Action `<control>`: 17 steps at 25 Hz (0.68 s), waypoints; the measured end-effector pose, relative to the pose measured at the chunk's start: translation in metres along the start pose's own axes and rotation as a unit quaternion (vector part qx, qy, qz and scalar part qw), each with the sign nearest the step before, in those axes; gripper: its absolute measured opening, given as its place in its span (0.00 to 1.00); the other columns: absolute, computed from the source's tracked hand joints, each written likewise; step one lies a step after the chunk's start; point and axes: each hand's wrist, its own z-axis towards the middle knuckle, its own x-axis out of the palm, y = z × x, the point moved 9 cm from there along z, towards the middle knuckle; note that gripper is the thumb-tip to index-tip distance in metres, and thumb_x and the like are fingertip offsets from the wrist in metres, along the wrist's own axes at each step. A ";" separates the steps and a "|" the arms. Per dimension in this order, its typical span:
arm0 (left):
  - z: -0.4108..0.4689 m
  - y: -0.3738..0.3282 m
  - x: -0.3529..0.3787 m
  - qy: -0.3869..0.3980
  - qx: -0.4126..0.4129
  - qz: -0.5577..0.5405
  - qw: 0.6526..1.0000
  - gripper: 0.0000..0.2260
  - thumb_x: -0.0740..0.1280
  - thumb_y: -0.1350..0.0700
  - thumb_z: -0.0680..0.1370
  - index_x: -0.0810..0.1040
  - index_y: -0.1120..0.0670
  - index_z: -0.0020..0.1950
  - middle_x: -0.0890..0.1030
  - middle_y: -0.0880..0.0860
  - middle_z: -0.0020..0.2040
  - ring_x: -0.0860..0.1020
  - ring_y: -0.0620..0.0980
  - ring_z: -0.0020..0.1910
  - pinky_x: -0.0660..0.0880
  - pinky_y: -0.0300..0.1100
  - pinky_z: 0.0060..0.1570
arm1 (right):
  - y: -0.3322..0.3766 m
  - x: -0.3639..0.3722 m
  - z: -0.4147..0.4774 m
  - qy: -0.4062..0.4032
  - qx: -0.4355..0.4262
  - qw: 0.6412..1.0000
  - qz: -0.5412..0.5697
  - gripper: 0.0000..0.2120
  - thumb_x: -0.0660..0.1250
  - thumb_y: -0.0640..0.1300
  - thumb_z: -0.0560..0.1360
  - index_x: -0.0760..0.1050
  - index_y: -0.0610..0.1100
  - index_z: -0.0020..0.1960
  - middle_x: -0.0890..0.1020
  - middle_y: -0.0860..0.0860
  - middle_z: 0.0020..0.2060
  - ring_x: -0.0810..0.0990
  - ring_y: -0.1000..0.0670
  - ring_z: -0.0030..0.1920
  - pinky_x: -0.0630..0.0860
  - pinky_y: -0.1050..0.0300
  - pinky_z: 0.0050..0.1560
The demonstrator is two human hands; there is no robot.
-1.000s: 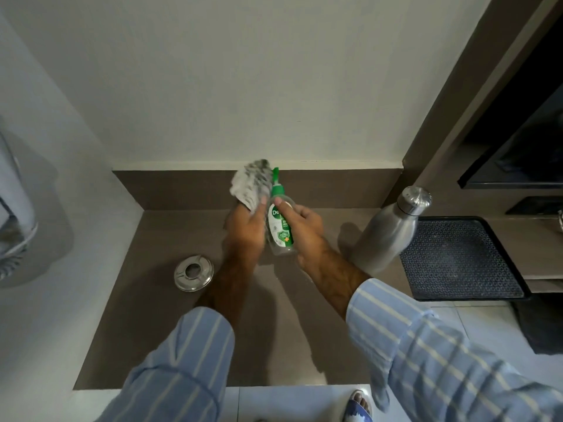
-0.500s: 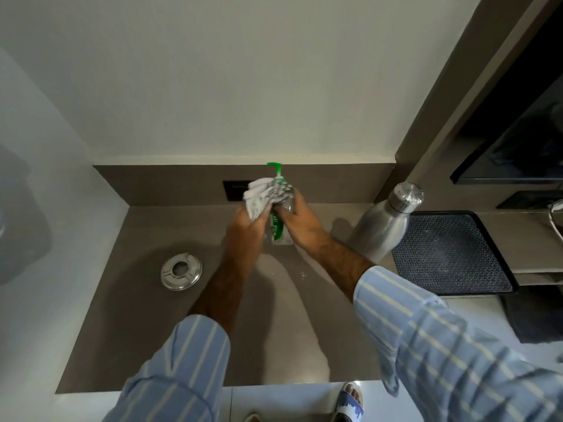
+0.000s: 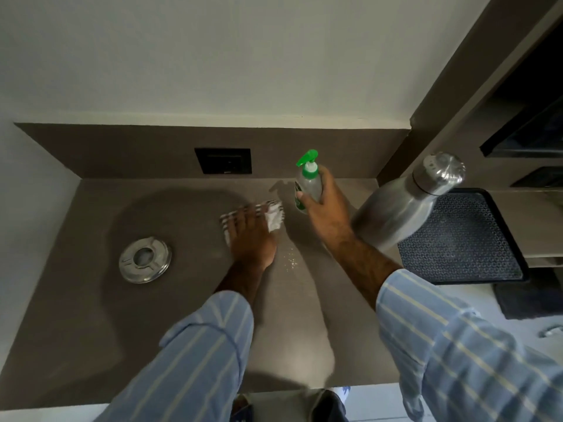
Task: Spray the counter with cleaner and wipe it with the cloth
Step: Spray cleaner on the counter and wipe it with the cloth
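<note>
**Cloth down, bottle up on a brown counter**

A brown counter (image 3: 91, 315) runs from a white side wall on the left to a steel flask (image 3: 405, 205) and a black mat (image 3: 463, 239) on the right, with a low brown upstand and a dark wall socket (image 3: 224, 160) along its back edge. Its front edge crosses the bottom of the view above the person's feet. A round metal ring (image 3: 144, 259) sits alone on the left half, with bare surface all around it; the widest free stretch lies in the middle and toward the front. The left hand (image 3: 251, 239) presses flat, fingers spread, on a crumpled striped cloth (image 3: 272, 216) near the middle, the cloth poking out beyond the fingertips. Just to the right, the right hand (image 3: 324, 205) is wrapped around a clear cleaner bottle (image 3: 307, 185) with a green pump top, held upright close to the back upstand; whether its base touches the counter cannot be told. A small patch of droplets (image 3: 291, 261) glistens between the two forearms, just beside the left wrist
</note>
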 end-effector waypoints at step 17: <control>-0.182 0.138 -0.030 -0.050 -0.104 -0.417 0.902 0.11 0.67 0.56 0.76 0.85 0.57 0.55 0.88 0.54 0.46 0.87 0.55 0.50 0.78 0.37 0.46 | -0.011 0.115 -0.068 0.219 0.037 0.975 0.006 0.30 0.73 0.40 0.74 0.68 0.45 0.74 0.80 0.43 0.65 0.79 0.40 0.64 0.74 0.36 0.68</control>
